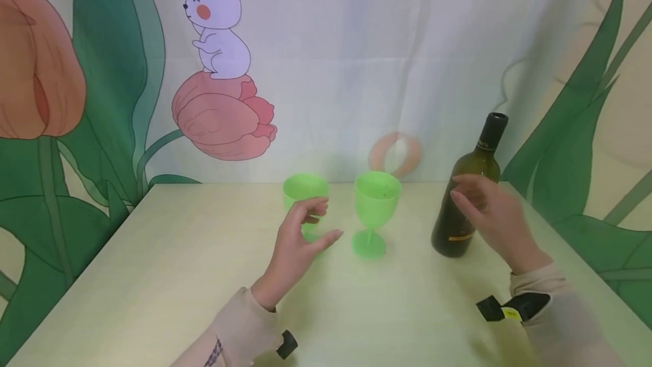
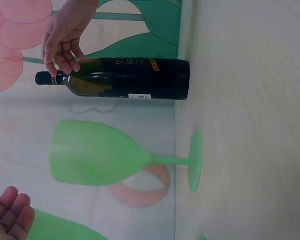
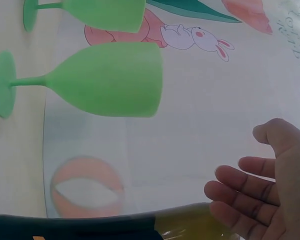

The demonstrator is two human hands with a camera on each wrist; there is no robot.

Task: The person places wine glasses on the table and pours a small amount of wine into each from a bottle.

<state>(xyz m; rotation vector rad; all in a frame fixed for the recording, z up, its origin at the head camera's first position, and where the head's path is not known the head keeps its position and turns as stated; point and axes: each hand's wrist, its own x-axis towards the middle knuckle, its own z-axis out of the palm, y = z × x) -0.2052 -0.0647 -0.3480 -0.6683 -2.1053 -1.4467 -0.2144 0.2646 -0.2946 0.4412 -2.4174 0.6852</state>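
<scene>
Two green goblets stand upright on the pale table. My left hand (image 1: 299, 237) is in front of the left goblet (image 1: 300, 183) and hides part of its bowl and stem; the thumb and fingers are spread apart with nothing between them. To its right is the other goblet (image 1: 376, 203), untouched. A dark wine bottle (image 1: 455, 225) with a black neck stands upright at the right. Beside its upper part, my right hand (image 1: 491, 217) has its fingers loosely bent, overlapping the bottle in the head view. In the right wrist view the fingertips (image 3: 222, 212) reach the bottle's shoulder.
The table (image 1: 178, 276) ends at the back against a hanging cloth (image 1: 326, 72) printed with a rabbit, tulips and leaves. Black straps with small devices (image 1: 527, 306) sit on both sleeved wrists.
</scene>
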